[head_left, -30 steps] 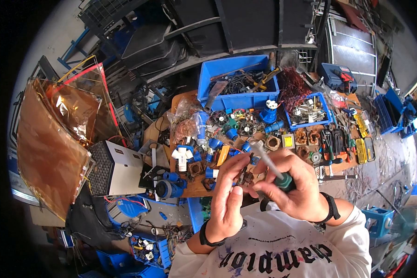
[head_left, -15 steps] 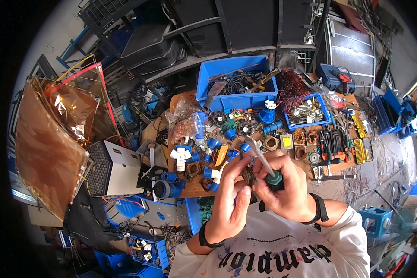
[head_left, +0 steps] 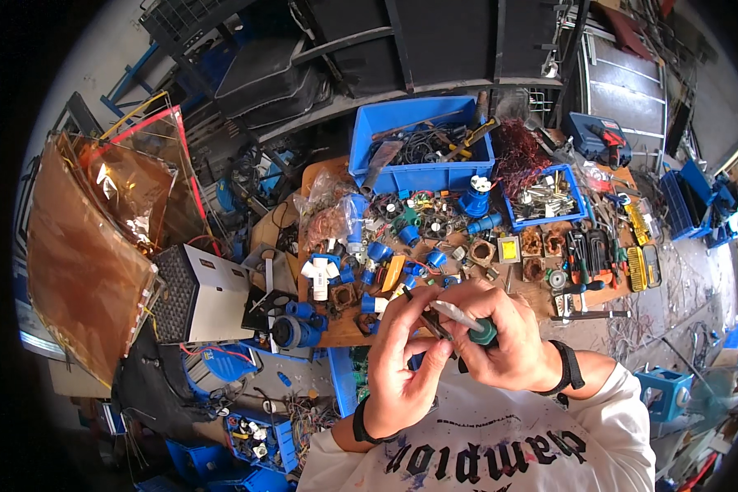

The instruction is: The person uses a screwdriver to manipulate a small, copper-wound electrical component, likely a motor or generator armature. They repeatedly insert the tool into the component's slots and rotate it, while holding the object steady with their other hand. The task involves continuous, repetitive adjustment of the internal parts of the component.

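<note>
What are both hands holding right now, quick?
Left hand: holding a small dark part.
Right hand: closed around a green-handled tool.

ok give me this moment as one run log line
left hand: holds small dark part | right hand: holds green-handled tool | large blue bin: on table beyond hands

Biggest lettering in my view is on my own white T-shirt [head_left: 476, 447]: one bold black gothic-style word, upside down from up here, plus a smaller line of dark capitals nearer my neck. There's tiny print on the white Y-shaped pipe fitting [head_left: 321, 281] too, but it's too small to read, sorry.
</note>
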### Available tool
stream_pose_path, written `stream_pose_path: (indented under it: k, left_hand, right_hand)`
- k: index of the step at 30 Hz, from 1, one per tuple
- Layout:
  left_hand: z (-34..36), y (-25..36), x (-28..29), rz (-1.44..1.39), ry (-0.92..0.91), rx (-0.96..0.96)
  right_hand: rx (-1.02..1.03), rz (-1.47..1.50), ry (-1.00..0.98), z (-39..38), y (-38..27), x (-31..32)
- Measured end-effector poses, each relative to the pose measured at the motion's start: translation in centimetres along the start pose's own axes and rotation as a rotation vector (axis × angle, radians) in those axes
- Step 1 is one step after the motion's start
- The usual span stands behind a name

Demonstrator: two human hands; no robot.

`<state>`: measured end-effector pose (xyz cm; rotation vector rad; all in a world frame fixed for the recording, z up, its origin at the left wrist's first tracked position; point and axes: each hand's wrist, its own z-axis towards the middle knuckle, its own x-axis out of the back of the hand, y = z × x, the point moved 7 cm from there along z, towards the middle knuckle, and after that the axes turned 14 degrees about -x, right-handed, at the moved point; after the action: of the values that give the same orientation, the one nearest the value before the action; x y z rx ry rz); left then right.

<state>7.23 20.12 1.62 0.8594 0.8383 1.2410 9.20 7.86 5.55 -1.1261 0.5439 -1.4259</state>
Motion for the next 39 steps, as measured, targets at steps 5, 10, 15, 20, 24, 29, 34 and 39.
stream_pose_path:
  k: [5,10,15,20,24,29,34,39]
  left_hand:
    - [0.4,0.9,-0.3,0.104,-0.045,-0.082]
    - [0.4,0.4,-0.4,0.036,0.006,-0.091]
    - [0.6,0.3,-0.7,0.049,-0.042,-0.104]
    - [0.4,0.7,-1.1,0.014,0.047,-0.072]
    - [0.3,0.3,-1.1,0.044,-0.011,-0.137]
    - [0.4,0.3,-1.3,0.039,0.003,-0.150]
    - [0.5,0.3,-1.2,0.156,-0.014,-0.248]
    - [0.9,1.4,-1.3,0.256,-0.031,-0.401]
  right_hand:
    - [0.026,0.018,-0.019,-0.1,-0.3,0.2]
    - [0.007,0.039,-0.009,-0.3,0.0,0.4]
    - [0.002,0.071,0.030,-0.5,0.3,0.8]
    - [-0.002,0.119,0.041,-0.9,0.1,1.0]
    - [-0.014,0.152,0.058,-1.0,0.1,1.2]
    - [-0.018,0.185,0.056,-1.2,0.5,1.2]
    - [-0.075,0.236,0.057,-1.3,0.8,1.2]
    - [-0.118,0.286,0.021,-1.8,0.9,1.1]
